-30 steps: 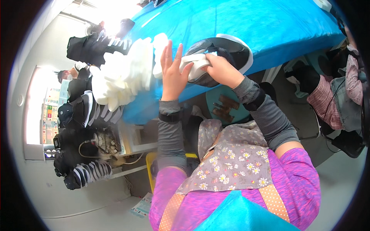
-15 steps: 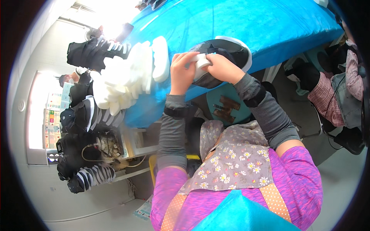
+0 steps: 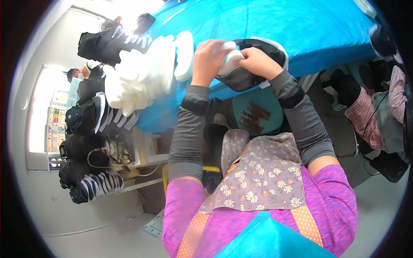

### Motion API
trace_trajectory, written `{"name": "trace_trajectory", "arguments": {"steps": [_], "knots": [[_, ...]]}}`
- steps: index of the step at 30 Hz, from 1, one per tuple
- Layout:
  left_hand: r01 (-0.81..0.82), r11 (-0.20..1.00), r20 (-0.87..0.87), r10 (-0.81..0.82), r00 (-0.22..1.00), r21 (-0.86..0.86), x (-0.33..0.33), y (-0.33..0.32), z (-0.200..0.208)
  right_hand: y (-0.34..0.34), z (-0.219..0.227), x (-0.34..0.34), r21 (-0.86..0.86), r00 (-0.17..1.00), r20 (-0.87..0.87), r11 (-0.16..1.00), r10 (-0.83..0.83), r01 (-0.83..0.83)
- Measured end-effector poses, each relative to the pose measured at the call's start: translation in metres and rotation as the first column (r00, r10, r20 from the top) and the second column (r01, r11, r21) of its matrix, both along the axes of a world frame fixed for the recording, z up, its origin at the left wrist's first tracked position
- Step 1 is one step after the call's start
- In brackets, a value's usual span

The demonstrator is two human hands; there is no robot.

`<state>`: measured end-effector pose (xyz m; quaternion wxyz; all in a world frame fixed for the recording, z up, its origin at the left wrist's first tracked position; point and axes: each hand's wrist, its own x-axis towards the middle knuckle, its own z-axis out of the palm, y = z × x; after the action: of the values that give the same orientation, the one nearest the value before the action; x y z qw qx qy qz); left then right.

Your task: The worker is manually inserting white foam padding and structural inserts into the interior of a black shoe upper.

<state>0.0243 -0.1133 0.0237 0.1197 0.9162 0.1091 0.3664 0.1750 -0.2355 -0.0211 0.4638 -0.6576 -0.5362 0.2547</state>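
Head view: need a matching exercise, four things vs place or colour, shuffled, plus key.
1. White pad
2. Table cover
3. Stool
4. Apron

A. Grey with flowers
B. Bright blue, white pile on it
C. Between left hand and right hand
D. Teal with a brown patch

Pairs: 1-C, 2-B, 3-D, 4-A

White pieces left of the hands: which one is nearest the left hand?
The rightmost white piece, beside the left hand; the others bunch farther left.
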Motion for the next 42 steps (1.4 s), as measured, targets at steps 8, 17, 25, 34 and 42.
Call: {"name": "trace_trajectory", "arguments": {"steps": [8, 17, 25, 34, 42], "knots": [[0.008, 0.994, -0.339, -0.045, 0.94, -0.109, -0.056, -0.012, 0.025, 0.011, 0.006, 0.011, -0.024, 0.998, -0.033, 0.998, 0.052, -0.052], [0.065, 0.997, -0.405, -0.074, 0.911, -0.035, -0.053, 0.015, 0.001, 0.012, 0.013, 0.023, -0.155, 0.974, -0.179, 0.974, 0.139, -0.168], [0.057, 0.994, -0.425, -0.09, 0.901, -0.09, -0.05, 0.022, -0.005, 0.019, -0.003, 0.026, -0.158, 0.995, -0.007, 0.982, 0.1, -0.1], [0.118, 0.813, -0.302, -0.341, 0.89, -0.57, -0.061, 0.013, 0.013, 0.008, 0.018, 0.022, -0.265, 0.977, 0.19, 0.963, 0.097, -0.044], [0.039, 0.914, -0.33, -0.185, 0.926, -0.404, -0.049, 0.009, 0.003, 0.012, 0.008, 0.028, -0.166, 0.974, 0.191, 0.982, 0.121, -0.089]]}}
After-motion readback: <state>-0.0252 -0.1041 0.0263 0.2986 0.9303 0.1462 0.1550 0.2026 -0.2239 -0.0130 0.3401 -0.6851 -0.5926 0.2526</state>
